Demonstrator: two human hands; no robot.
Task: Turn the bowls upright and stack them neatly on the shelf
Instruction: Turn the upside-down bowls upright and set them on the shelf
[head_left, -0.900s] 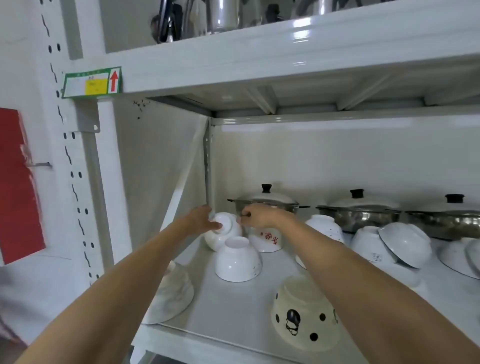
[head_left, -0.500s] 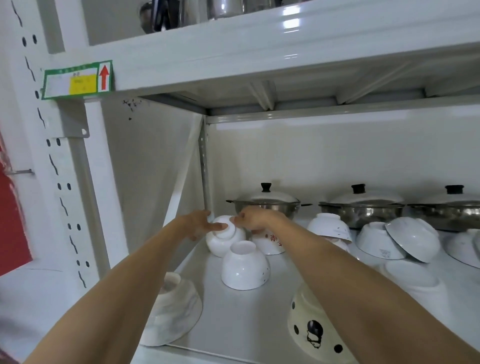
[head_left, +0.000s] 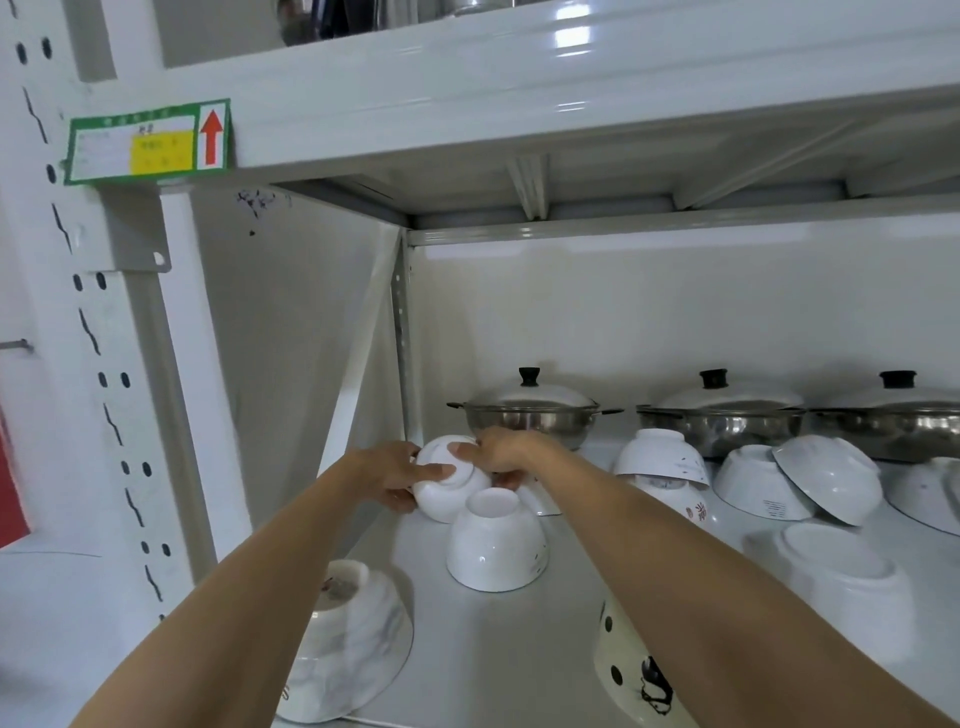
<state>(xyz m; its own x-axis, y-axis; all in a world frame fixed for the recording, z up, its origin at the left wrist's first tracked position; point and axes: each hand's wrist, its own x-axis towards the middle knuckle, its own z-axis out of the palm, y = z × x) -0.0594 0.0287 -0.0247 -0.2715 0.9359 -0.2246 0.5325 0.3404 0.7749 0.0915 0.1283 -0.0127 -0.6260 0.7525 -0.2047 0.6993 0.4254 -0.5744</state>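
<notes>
A small white bowl (head_left: 441, 491) at the shelf's back left corner is tilted, its foot turned toward me. My left hand (head_left: 397, 475) grips its left side with the thumb across the foot. My right hand (head_left: 501, 452) holds its right edge from above, fingers curled round the rim. Just in front stands an upside-down white bowl (head_left: 493, 545). Behind my right hand a bowl with red writing (head_left: 543, 501) is mostly hidden. Several more bowls lie upside down or tilted on the white shelf (head_left: 498, 654).
A marbled bowl (head_left: 348, 644) sits inverted at the front left edge, a spotted cream bowl (head_left: 631, 670) at the front under my right arm. Three lidded steel pots (head_left: 530, 410) line the back wall. Inverted and leaning bowls (head_left: 826, 478) fill the right side. An upper shelf hangs overhead.
Both hands have closed in on the back-corner bowl and tipped it from upside down onto a slant. The camera has moved nearer and slightly to the right.
</notes>
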